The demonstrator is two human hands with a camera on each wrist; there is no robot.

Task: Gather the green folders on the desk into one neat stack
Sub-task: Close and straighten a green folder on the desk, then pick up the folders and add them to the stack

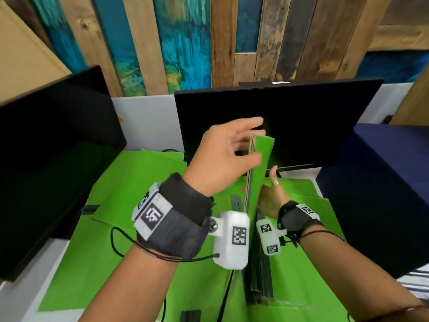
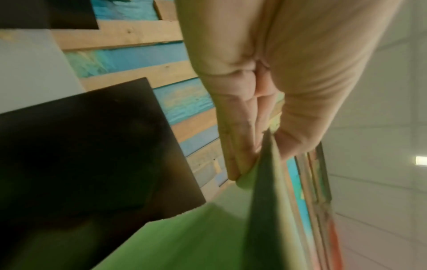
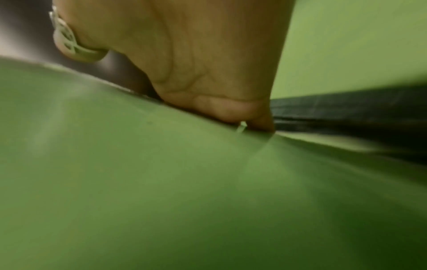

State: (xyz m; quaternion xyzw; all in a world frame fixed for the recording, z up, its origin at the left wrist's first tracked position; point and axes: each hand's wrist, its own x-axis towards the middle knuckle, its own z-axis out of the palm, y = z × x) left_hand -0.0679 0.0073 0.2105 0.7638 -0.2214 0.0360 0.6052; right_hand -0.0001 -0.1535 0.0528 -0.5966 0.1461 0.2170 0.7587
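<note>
A bundle of green folders (image 1: 260,163) stands on edge, tilted, in front of the centre monitor. My left hand (image 1: 246,145) pinches its top edge; in the left wrist view the fingers (image 2: 240,138) lie on one face of the folders (image 2: 261,201) and the thumb on the other. My right hand (image 1: 272,198) holds the bundle lower down on its right face, one ringed finger pointing up. The right wrist view shows that hand (image 3: 208,64) pressed against a green folder face (image 3: 161,182); most of its fingers are hidden. More green folders (image 1: 130,182) lie flat and overlapping on the desk.
A black monitor (image 1: 301,122) stands right behind the bundle and a second one (image 1: 46,159) at the left. A dark blue block (image 1: 383,194) borders the right side. Dark folder spines (image 1: 262,275) and a black cable (image 1: 222,303) lie on the flat folders. White desk (image 1: 34,282) shows at the left.
</note>
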